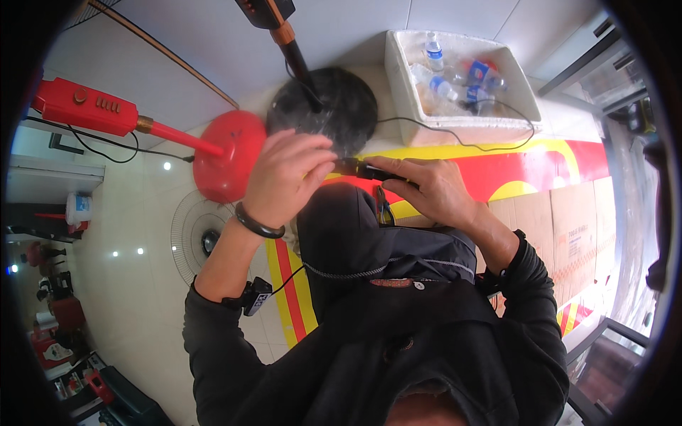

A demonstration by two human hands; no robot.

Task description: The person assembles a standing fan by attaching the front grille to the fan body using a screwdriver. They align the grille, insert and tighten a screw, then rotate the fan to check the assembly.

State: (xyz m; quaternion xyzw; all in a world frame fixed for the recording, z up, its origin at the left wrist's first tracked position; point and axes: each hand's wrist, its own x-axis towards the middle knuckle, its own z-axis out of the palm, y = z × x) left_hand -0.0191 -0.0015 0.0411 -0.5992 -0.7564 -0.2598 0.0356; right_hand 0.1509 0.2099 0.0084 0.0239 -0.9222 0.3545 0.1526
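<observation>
My right hand [437, 190] is closed around a slim black tool with small yellow marks [373, 172], held roughly level in front of my lap. I cannot make out its exact kind. My left hand [295, 170] is beside the tool's left end, its fingers loosely curved and apart from the thumb; whether it touches the tool is unclear. Just below the tool, a pair of pliers [385, 211] stands against my dark clothing. Behind my hands lies the round black base of a standing fan [348, 99]. A red fan base [226, 167] stands to its left.
A white foam box [465, 129] with several plastic bottles stands at the back right. A wire fan guard [190, 231] rests on the tiles at left. Flattened cardboard [568, 234] and a red-yellow sheet [490, 167] cover floor to the right. A loose cable [433, 131] crosses before the box.
</observation>
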